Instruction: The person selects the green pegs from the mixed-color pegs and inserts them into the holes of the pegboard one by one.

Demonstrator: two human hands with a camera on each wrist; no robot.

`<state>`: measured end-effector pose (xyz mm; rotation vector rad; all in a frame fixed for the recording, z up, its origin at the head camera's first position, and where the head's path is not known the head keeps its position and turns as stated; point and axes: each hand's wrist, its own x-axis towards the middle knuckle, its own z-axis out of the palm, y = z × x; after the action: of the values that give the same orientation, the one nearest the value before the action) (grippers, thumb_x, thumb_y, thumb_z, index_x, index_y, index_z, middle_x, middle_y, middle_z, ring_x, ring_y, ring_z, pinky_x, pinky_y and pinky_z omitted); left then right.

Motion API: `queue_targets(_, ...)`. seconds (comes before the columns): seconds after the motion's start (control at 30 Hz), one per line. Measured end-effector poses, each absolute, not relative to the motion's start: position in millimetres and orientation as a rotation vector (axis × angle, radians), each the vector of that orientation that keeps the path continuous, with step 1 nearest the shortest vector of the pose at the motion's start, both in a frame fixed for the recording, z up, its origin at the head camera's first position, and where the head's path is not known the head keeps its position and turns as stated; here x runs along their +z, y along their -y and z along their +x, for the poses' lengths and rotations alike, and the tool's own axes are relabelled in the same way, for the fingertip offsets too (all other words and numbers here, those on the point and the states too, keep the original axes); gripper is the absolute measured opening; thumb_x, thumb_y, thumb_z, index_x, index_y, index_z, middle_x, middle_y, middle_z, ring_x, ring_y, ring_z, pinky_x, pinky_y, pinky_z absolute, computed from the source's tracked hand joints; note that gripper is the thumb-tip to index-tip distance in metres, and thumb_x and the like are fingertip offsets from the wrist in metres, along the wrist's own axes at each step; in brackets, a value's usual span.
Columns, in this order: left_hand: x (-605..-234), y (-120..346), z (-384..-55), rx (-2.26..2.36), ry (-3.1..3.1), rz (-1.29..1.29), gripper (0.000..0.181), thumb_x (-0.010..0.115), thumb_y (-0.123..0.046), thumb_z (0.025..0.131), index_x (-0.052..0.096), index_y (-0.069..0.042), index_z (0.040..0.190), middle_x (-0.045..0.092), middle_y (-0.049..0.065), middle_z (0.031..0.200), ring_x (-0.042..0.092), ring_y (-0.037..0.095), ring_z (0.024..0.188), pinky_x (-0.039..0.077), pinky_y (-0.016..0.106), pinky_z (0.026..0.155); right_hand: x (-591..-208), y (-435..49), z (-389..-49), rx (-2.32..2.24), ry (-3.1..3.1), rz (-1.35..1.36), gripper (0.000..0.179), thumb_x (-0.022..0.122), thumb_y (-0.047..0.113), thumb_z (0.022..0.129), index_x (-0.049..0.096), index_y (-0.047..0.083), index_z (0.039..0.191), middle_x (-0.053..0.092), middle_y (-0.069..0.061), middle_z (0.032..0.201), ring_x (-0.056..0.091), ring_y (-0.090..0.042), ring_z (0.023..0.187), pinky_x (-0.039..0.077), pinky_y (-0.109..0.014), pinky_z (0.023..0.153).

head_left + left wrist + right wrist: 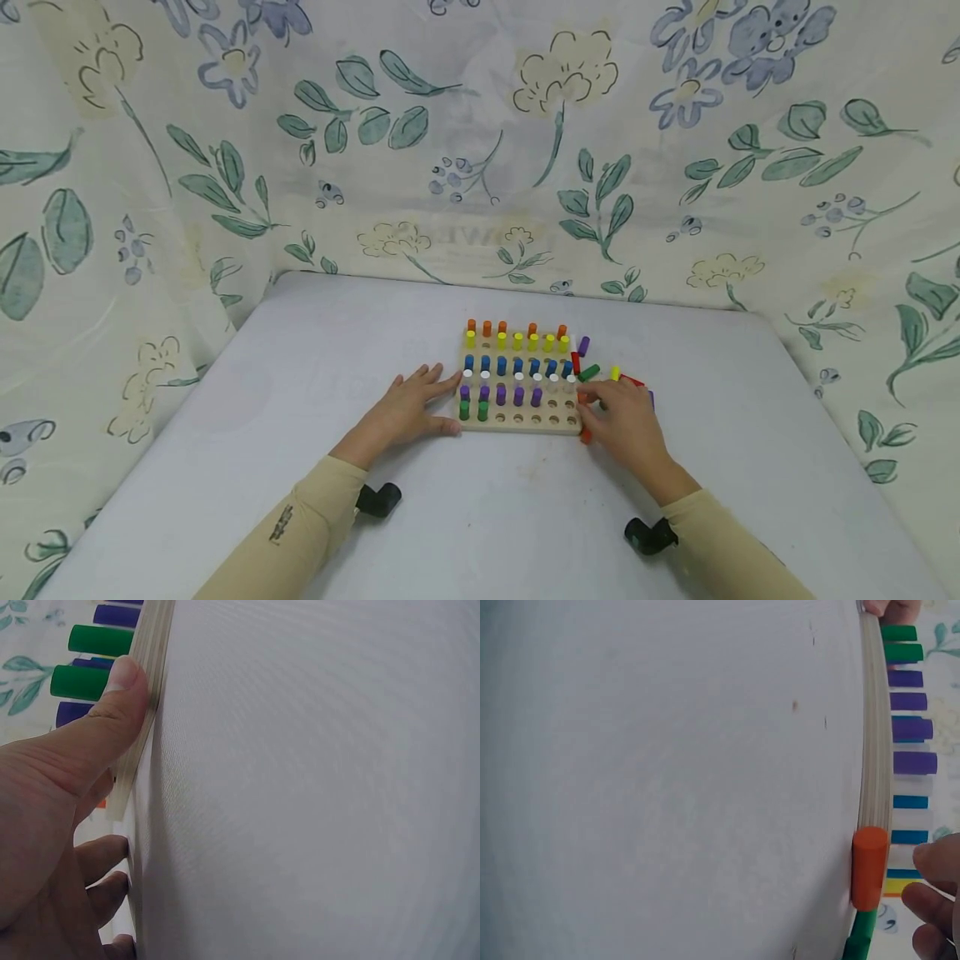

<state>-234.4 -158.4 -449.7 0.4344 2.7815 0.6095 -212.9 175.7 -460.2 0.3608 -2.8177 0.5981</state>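
A wooden pegboard (517, 422) with rows of coloured pegs lies on the white table. My left hand (405, 408) is at its left side, fingers spread. The thumb (124, 697) rests on the board's edge beside two green pegs (79, 682). At the right edge, my right hand (624, 421) hovers with bent fingers, and no peg shows between its fingertips in the right wrist view. An orange peg (869, 870) is against the board's side below these fingers, next to a green piece (859, 937). Orange, yellow, white, blue, purple and green pegs stand in the holes.
Loose pegs lie right of the board: a purple peg (583, 346), a green peg (589, 372), a red peg (576, 362) and a yellow peg (615, 372). Some are partly hidden behind my right hand. A flowered cloth (480, 150) hangs behind the table (487, 517).
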Motion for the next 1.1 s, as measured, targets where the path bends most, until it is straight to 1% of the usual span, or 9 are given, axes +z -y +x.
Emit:
queue_targets(0.23,-451.1,158.5,-235.3,0.615,-2.779,0.431,0.089,0.077,-0.052,0.085,0.037,-0.021,0.159,0.024,0.018,0.166,0.012,0.04,0.155,0.004,0.06,0.124,-460.6,-182.9,-213.8,0.575,2.839,0.327,0.028,0.078,0.023,0.091,0.074,0.01,0.116,0.074,-0.003,0.1,0.059,-0.025,0.097,0.047,-0.05,0.095)
queue_targets(0.4,-451.6,158.1,-235.9,0.607,-2.779,0.434,0.089,0.077,-0.052,0.085,0.037,-0.022,0.159,0.023,0.018,0.166,0.011,0.04,0.155,0.003,0.06,0.124,-460.8,-188.0,-213.9,0.56,2.847,0.281,0.03,0.078,0.022,0.091,0.074,0.009,0.117,0.074,-0.004,0.1,0.058,-0.026,0.097,0.047,-0.048,0.089)
queue_targets(0.53,-451.5,158.6,-236.1,0.6,-2.778,0.433,0.089,0.077,-0.052,0.085,0.037,-0.022,0.159,0.023,0.018,0.166,0.011,0.04,0.155,0.004,0.06,0.124,-461.6,-191.1,-213.8,0.537,2.843,0.24,0.031,0.079,0.022,0.09,0.074,0.009,0.116,0.073,-0.005,0.099,0.058,-0.029,0.098,0.047,-0.048,0.087)
queue_targets(0.67,-452.3,158.5,-235.6,0.599,-2.779,0.433,0.09,0.077,-0.053,0.085,0.037,-0.022,0.159,0.023,0.018,0.166,0.012,0.04,0.155,0.004,0.06,0.124,-462.4,-193.9,-213.7,0.494,2.837,0.174,0.036,0.079,0.025,0.089,0.072,0.007,0.119,0.072,-0.008,0.098,0.058,-0.03,0.096,0.046,-0.048,0.083)
queue_targets(0.73,-453.1,158.3,-235.5,0.598,-2.781,0.435,0.09,0.077,-0.052,0.085,0.037,-0.023,0.159,0.024,0.017,0.166,0.012,0.04,0.155,0.004,0.06,0.124,-462.6,-195.1,-214.0,0.473,2.84,0.131,0.041,0.078,0.028,0.089,0.07,0.005,0.122,0.072,-0.01,0.101,0.057,-0.032,0.097,0.045,-0.048,0.082)
queue_targets(0.9,-453.7,158.5,-235.6,0.596,-2.786,0.441,0.09,0.078,-0.052,0.084,0.037,-0.023,0.159,0.024,0.018,0.166,0.012,0.04,0.155,0.004,0.06,0.124,-461.5,-196.7,-215.6,0.472,2.872,0.027,0.055,0.078,0.033,0.089,0.062,0.0,0.13,0.069,-0.017,0.114,0.055,-0.036,0.105,0.042,-0.052,0.086)
queue_targets(1.1,-452.3,158.2,-234.6,0.602,-2.789,0.44,0.089,0.077,-0.052,0.085,0.037,-0.022,0.159,0.024,0.018,0.166,0.012,0.04,0.155,0.004,0.06,0.124,-461.7,-196.1,-218.9,0.474,2.93,-0.027,0.062,0.077,0.036,0.089,0.058,-0.001,0.134,0.067,-0.02,0.119,0.055,-0.039,0.109,0.042,-0.054,0.089)
